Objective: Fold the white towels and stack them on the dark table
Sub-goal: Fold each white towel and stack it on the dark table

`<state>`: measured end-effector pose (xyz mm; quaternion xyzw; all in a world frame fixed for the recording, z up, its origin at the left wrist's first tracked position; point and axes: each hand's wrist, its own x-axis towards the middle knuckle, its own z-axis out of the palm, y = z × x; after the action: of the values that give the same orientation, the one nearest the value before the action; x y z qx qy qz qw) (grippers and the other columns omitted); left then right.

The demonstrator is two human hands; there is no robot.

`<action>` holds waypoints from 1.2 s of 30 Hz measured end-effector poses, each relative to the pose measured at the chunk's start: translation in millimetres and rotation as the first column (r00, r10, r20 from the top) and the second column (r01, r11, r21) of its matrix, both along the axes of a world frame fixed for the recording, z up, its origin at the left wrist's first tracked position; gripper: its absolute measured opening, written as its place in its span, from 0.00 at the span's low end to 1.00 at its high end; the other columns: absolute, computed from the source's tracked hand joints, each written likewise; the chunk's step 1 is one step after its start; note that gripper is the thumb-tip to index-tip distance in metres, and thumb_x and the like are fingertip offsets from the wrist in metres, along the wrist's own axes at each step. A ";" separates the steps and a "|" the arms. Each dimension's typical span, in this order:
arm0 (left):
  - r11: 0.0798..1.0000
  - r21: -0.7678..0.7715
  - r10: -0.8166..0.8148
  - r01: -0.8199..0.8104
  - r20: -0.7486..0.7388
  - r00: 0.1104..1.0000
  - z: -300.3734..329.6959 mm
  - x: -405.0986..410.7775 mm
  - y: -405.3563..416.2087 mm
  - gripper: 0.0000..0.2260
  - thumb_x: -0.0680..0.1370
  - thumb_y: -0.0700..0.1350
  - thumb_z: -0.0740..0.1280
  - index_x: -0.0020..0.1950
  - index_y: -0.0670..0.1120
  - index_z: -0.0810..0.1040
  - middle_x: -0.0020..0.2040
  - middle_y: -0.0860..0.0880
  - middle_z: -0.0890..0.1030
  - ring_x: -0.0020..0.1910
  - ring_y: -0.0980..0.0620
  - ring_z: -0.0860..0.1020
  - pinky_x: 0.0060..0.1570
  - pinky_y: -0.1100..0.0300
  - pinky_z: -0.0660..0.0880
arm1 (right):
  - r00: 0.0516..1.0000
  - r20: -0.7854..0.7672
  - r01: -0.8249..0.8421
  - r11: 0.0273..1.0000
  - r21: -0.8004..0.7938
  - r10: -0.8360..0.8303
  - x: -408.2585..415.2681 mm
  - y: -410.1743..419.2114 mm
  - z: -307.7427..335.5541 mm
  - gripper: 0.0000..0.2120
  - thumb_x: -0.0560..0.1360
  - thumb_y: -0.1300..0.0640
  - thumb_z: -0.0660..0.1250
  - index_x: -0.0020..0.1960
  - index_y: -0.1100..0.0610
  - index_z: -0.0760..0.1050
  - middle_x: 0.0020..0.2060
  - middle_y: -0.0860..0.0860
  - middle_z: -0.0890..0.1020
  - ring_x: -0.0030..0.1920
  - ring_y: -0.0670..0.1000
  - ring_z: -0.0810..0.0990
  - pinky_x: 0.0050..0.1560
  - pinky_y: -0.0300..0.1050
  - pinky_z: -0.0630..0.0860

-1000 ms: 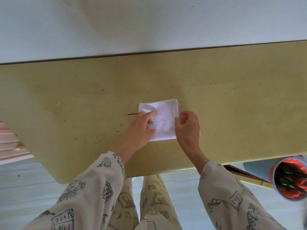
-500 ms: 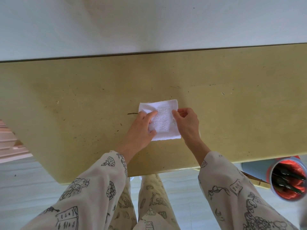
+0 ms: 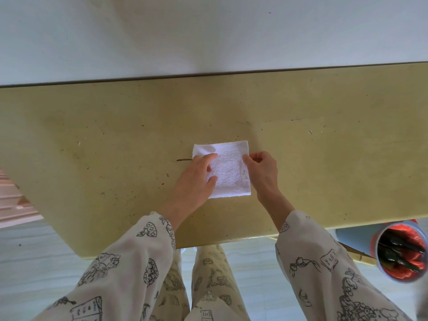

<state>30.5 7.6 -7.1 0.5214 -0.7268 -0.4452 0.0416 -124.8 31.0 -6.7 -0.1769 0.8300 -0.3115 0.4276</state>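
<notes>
Head view looks straight down on a wide, yellowish desk (image 3: 115, 135) whose far edge meets a pale wall (image 3: 208, 31). Its top is scuffed and speckled with small dark marks, and a thin dark sliver (image 3: 184, 159) lies just left of the towel. Pale floor (image 3: 34, 262) shows below the near edge, with a pinkish stepped surface (image 3: 14, 200) at the left margin.

Two sleeves (image 3: 129, 262) in cream cloth printed with dark line drawings reach up from the bottom, and trouser legs (image 3: 208, 286) of the same print show between them. At the lower right, beside the desk's near corner, stands a round bin (image 3: 400, 251) lined with a red bag that holds dark items I cannot make out.

A single folded white towel (image 3: 228, 172) lies flat near the middle of the desk, a small neat square with a tiny tag mark near its right edge. Nothing else rests on the desk around it.

Left hand (image 3: 196, 184) lies across the towel's left part, fingers fairly straight and spread, its grip open and pressing the cloth down, and it covers the lower left corner. Right hand (image 3: 262, 172) sits at the towel's right edge with fingers curled, thumb and forefinger pinching that edge near the upper right, so its grip is closed on the cloth.
</notes>
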 end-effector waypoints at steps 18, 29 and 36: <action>0.957 0.045 -0.282 0.286 0.377 0.882 3.2 -10.7 -1.1 0.49 0.68 0.56 0.73 0.75 0.54 0.39 0.58 0.47 0.60 0.53 0.51 0.65 0.42 0.59 0.70 | 0.987 -0.072 -0.137 0.985 0.104 0.145 -3.1 37.1 2.4 0.07 0.75 0.54 0.65 0.49 0.57 0.73 0.41 0.50 0.79 0.45 0.51 0.78 0.48 0.46 0.74; 0.967 0.032 -0.248 0.253 0.345 0.905 5.3 -12.1 -0.5 0.45 0.70 0.58 0.70 0.75 0.53 0.41 0.60 0.46 0.61 0.50 0.52 0.66 0.42 0.59 0.69 | 0.996 -0.015 -0.087 0.993 0.082 0.089 -2.0 45.5 6.4 0.05 0.71 0.62 0.67 0.42 0.54 0.72 0.42 0.53 0.80 0.44 0.57 0.81 0.51 0.52 0.78; 0.929 -0.327 -0.087 0.176 0.268 0.959 0.0 -5.4 -4.8 0.21 0.78 0.46 0.62 0.70 0.43 0.65 0.56 0.44 0.70 0.55 0.46 0.69 0.47 0.55 0.74 | 0.995 -0.085 -0.059 0.998 -0.030 0.056 0.7 50.5 11.6 0.06 0.71 0.65 0.65 0.45 0.56 0.73 0.41 0.51 0.78 0.41 0.50 0.75 0.42 0.38 0.71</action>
<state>25.1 2.8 -7.1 0.5072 -0.8268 -0.2429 0.0113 -124.0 81.5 4.8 -0.2205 0.8368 -0.3045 0.3981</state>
